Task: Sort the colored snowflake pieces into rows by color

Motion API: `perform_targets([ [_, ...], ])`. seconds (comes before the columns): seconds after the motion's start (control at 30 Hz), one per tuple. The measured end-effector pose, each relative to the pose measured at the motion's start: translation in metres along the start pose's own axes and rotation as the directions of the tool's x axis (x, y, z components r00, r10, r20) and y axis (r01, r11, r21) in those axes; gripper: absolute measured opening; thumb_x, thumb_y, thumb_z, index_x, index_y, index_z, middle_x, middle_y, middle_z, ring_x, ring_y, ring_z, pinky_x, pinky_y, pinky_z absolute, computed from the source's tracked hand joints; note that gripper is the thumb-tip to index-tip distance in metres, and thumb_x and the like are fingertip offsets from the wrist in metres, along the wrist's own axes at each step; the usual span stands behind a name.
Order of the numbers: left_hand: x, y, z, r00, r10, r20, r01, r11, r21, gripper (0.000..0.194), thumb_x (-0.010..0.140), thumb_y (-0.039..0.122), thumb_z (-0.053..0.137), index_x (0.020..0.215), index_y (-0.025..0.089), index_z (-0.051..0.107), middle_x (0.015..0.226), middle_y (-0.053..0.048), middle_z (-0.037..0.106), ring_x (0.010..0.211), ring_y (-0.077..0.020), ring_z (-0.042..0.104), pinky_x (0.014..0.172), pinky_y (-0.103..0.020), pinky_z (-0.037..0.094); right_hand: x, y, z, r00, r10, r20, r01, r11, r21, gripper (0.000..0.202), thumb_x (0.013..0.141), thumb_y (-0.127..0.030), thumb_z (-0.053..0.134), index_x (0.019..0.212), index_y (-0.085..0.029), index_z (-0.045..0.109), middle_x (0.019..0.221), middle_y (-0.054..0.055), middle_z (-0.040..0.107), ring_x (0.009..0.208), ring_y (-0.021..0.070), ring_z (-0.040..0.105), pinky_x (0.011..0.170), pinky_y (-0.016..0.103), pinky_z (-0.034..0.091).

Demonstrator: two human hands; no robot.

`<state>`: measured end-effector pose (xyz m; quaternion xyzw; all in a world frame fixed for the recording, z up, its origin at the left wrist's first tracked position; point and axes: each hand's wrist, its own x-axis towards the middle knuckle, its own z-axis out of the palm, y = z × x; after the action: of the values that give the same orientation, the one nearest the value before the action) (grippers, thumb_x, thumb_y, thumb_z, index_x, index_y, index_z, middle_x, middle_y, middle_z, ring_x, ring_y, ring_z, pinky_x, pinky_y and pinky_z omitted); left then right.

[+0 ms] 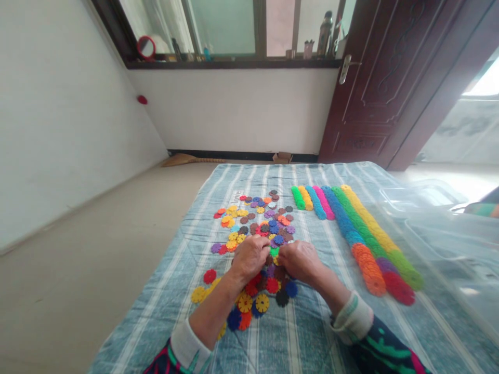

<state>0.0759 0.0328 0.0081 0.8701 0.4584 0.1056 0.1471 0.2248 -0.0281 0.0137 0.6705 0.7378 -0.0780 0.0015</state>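
Note:
A loose heap of notched plastic discs (snowflake builder pieces) in many colours lies on the striped bedspread [148, 322]. Over the middle of the heap my left hand [251, 257] is closed, its fingers curled down. Facing it from the right, my right hand [302, 261] is closed in a pinch. A green notched disc [274, 251] shows between the two hands, at the right fingertips. What the left fingers hold is hidden. Near my left wrist lie a yellow disc [198, 294] and a red disc [209, 276]; a black disc [282, 297] lies below my right hand.
To the right, discs lie in overlapping rows by colour, among them a yellow row [362, 218] and an orange row [368, 270]. Clear plastic containers [456, 234] stand beyond them. A broom [183, 159] lies on the floor by the wall, left of a closed-looking door [374, 83].

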Motion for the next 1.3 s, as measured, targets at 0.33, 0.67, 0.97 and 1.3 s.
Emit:
perform_targets([
  [0.33, 0.006, 0.008, -0.002, 0.994, -0.043, 0.1, 0.043, 0.999, 0.0, 0.018, 0.079, 0.02, 0.053, 0.072, 0.023, 0.069, 0.076, -0.001, 0.07, 0.078, -0.0163, 0.063, 0.069, -0.025, 0.041, 0.006, 0.005, 0.008, 0.995, 0.063, -0.082, -0.054, 0.993, 0.109, 0.029, 0.09, -0.036, 0.047, 0.088, -0.022, 0.072, 0.087, 0.01, 0.073, 0.085, 0.0245, 0.068, 0.069, 0.029, 0.046],
  [0.67, 0.009, 0.002, -0.005, 0.989, -0.149, 0.0, 0.149, 0.984, -0.095, 0.012, 0.076, 0.015, 0.056, 0.071, 0.019, 0.065, 0.07, -0.001, 0.067, 0.071, -0.0141, 0.061, 0.067, -0.023, 0.039, 0.02, -0.012, 0.01, 0.987, 0.149, -0.062, -0.139, 0.979, 0.149, 0.024, 0.086, -0.032, 0.051, 0.095, -0.019, 0.069, 0.093, 0.013, 0.073, 0.089, 0.0242, 0.068, 0.073, 0.03, 0.048],
  [0.97, 0.009, -0.006, 0.0, 0.989, -0.142, -0.049, 0.131, 0.974, -0.183, 0.013, 0.074, 0.01, 0.054, 0.069, 0.018, 0.062, 0.065, 0.002, 0.061, 0.067, -0.0122, 0.057, 0.065, -0.022, 0.038, 0.024, -0.007, 0.014, 0.972, 0.222, -0.071, -0.196, 0.944, 0.266, 0.025, 0.079, -0.031, 0.054, 0.098, -0.025, 0.07, 0.096, 0.007, 0.073, 0.093, 0.0232, 0.067, 0.073, 0.029, 0.046],
  [1.3, 0.008, -0.005, 0.004, 0.988, -0.153, -0.02, 0.143, 0.958, -0.249, 0.01, 0.071, 0.011, 0.059, 0.064, 0.017, 0.06, 0.062, 0.002, 0.06, 0.063, -0.0112, 0.054, 0.063, -0.022, 0.038, 0.025, -0.011, 0.016, 0.974, 0.216, -0.067, -0.186, 0.935, 0.303, 0.023, 0.076, -0.024, 0.055, 0.092, -0.025, 0.071, 0.094, 0.007, 0.072, 0.092, 0.0233, 0.066, 0.069, 0.028, 0.045],
])
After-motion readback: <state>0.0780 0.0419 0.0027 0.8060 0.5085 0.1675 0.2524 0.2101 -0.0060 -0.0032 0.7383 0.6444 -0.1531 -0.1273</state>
